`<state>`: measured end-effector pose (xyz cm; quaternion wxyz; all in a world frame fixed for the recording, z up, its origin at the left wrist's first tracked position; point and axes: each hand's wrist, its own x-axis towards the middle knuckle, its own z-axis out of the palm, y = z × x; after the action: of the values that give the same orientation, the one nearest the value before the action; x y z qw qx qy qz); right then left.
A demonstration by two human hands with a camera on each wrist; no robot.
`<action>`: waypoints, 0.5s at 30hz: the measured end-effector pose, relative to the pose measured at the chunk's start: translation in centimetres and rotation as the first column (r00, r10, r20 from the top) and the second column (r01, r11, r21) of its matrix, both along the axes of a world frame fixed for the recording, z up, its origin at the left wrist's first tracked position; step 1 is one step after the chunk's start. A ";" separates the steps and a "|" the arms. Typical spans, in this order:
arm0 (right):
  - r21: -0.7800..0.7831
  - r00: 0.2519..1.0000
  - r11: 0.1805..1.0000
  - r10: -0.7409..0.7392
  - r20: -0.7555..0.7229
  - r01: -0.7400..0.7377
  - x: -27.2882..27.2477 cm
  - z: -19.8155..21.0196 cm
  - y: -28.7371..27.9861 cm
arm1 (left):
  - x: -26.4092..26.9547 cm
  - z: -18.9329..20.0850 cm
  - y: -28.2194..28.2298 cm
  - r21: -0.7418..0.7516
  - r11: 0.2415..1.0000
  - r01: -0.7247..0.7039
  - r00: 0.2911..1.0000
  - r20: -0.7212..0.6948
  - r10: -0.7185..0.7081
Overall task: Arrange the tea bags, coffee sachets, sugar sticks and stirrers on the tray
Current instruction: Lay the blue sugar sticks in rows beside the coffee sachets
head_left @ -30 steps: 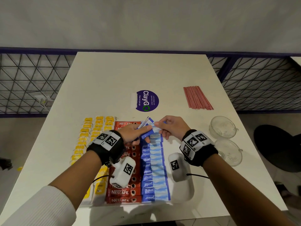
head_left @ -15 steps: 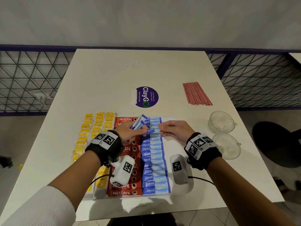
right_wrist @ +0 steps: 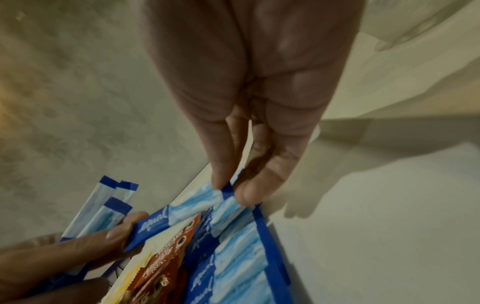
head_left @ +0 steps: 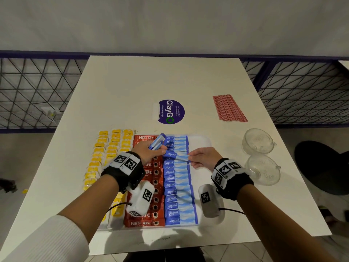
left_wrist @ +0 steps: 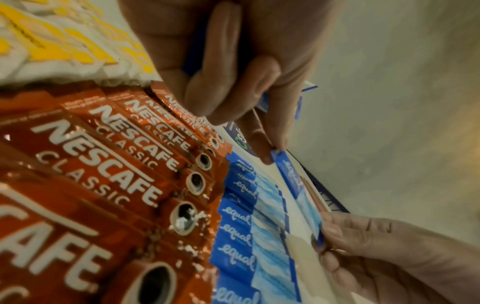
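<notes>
One blue "equal" sugar stick (head_left: 176,156) lies crosswise over the upper part of the sugar column (head_left: 179,195) on the white tray (head_left: 200,146). My left hand (head_left: 162,151) pinches its dark left end (left_wrist: 279,156) and also grips a few spare sugar sticks (head_left: 156,144) in its curled fingers. My right hand (head_left: 189,157) pinches the stick's pale right end (right_wrist: 228,191). Red Nescafe coffee sachets (head_left: 149,220) fill the column left of the sugar, and yellow tea bags (head_left: 105,154) lie left of those. The red stirrers (head_left: 228,108) lie off the tray at the far right.
Two glass cups (head_left: 257,140) (head_left: 264,170) stand on the table right of the tray. A purple ClayGo sticker (head_left: 171,111) sits beyond the tray. A bare strip of tray runs right of the sugar column. Wire fencing borders the table.
Both hands have come down onto the sugar column. The right hand has slid right to the stick's end, so the stick now stretches flat between the two hands.
</notes>
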<state>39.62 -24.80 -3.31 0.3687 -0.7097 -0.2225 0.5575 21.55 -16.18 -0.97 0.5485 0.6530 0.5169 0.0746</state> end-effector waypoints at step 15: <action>-0.044 0.991 0.996 0.086 0.100 -0.082 0.5 -1.4 0.9 | 0.9 -1.9 0.9 0.094 0.984 0.154 0.928 -0.355 -0.111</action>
<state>40.16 -23.94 -4.71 0.3190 -0.7342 -0.2597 0.5402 22.44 -15.31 -2.86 0.4117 0.7212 0.5550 -0.0484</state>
